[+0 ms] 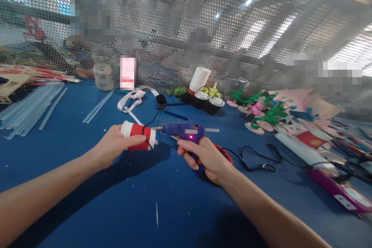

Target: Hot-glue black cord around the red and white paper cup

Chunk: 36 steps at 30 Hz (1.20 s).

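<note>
Paper cup gluing is judged to be the step in hand. The cup, white with a red band, is being held on its side just above the blue surface, near the middle of the view. Behind the work, the surface is being closed off by a perforated metal screen. Clear glue sticks are lying spread well to the left, and green foam cut-outs are lying heaped to the right. Between them, near the screen, a stack of white cups is standing beside small black cups with handles.

The glue gun, blue with a red light lit on its body, is being gripped by the right hand, which is closed around the handle. Whether the trigger is being squeezed cannot be told. The nozzle is being aimed at the nearer end of the paper cup, very close to it, though contact cannot be confirmed. The cup is being clasped by the left hand, with the thumb laid across the red band and the fingers curled beneath. A thin black cord is running down to that same end.

For the next move, a steady nozzle where the cord meets the cup is being called for, with fingertips kept clear of the hot glue.
</note>
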Tool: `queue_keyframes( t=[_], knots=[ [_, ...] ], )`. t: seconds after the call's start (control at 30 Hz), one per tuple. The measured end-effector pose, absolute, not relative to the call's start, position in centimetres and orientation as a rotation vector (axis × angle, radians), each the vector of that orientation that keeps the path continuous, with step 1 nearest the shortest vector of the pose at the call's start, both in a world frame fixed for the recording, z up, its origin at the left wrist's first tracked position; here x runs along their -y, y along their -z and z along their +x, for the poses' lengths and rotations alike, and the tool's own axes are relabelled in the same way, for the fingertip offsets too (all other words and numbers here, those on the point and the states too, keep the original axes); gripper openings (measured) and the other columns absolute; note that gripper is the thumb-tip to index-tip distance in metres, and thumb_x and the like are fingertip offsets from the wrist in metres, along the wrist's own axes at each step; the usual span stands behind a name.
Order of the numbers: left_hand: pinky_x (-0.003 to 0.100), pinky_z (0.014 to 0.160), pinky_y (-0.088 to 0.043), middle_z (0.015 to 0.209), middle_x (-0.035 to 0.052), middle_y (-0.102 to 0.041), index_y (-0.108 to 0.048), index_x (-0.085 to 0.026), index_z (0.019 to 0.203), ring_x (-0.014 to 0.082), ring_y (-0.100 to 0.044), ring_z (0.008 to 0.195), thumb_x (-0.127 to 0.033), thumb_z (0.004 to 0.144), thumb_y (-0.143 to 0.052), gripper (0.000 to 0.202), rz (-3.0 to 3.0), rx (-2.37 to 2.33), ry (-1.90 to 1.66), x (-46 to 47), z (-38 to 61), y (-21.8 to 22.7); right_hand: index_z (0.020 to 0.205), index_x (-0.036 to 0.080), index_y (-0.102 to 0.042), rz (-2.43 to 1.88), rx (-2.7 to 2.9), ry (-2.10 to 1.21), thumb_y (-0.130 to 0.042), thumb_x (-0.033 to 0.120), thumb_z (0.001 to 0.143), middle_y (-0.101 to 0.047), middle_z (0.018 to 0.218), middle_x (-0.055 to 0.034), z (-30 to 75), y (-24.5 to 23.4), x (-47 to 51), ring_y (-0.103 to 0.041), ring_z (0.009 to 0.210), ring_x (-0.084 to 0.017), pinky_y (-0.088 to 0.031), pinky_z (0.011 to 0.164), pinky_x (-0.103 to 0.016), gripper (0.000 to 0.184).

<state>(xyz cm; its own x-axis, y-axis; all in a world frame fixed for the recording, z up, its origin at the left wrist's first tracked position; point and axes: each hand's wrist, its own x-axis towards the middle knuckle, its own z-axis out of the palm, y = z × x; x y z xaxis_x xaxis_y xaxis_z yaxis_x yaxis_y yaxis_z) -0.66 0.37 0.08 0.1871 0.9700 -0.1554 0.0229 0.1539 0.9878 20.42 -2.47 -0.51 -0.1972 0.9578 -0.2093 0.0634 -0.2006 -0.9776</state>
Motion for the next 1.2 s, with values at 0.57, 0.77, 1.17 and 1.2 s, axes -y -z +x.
queue_keyframes(
  t=[0.57,0.77,1.17,1.2],
  knots=[
    [0.020,0.054,-0.047,0.063,0.0062,-0.070,-0.068,-0.010,0.068,0.0134,-0.061,0.055,-0.019,0.061,-0.065,0.012,0.937,-1.048,-0.867,-0.67,-0.68,-0.47,0.056,0.013,-0.055,-1.306,1.444,-1.434,-0.052,0.034,0.074,-0.041,0.030,0.0069,20.29,0.34,2.88,-0.032,0.026,-0.003,-0.025,0.032,-0.017,0.027],
    [0.020,0.049,-0.045,0.061,0.0066,-0.068,-0.066,-0.009,0.067,0.0127,-0.059,0.051,-0.019,0.063,-0.063,0.011,0.877,-1.059,-0.852,-0.77,-0.72,-0.60,0.057,0.013,-0.055,-1.342,1.530,-1.377,-0.051,0.034,0.075,-0.042,0.032,0.0063,20.39,0.21,3.08,-0.033,0.028,-0.003,-0.028,0.033,-0.016,0.028],
    [0.021,0.050,-0.046,0.063,0.0077,-0.068,-0.066,-0.008,0.072,0.0133,-0.059,0.051,-0.018,0.067,-0.059,0.014,0.813,-1.027,-0.817,-0.93,-0.80,-0.69,0.056,0.013,-0.055,-1.340,1.590,-1.336,-0.052,0.032,0.074,-0.043,0.033,0.0058,20.57,0.10,3.11,-0.034,0.028,-0.003,-0.030,0.032,-0.016,0.027],
    [0.021,0.050,-0.047,0.063,0.0075,-0.068,-0.066,-0.008,0.072,0.0132,-0.059,0.051,-0.019,0.067,-0.059,0.014,0.814,-1.024,-0.814,-0.90,-0.78,-0.69,0.056,0.013,-0.055,-1.338,1.588,-1.333,-0.052,0.032,0.074,-0.043,0.032,0.0058,20.54,0.10,3.09,-0.034,0.028,-0.003,-0.030,0.032,-0.016,0.027]
  ],
)
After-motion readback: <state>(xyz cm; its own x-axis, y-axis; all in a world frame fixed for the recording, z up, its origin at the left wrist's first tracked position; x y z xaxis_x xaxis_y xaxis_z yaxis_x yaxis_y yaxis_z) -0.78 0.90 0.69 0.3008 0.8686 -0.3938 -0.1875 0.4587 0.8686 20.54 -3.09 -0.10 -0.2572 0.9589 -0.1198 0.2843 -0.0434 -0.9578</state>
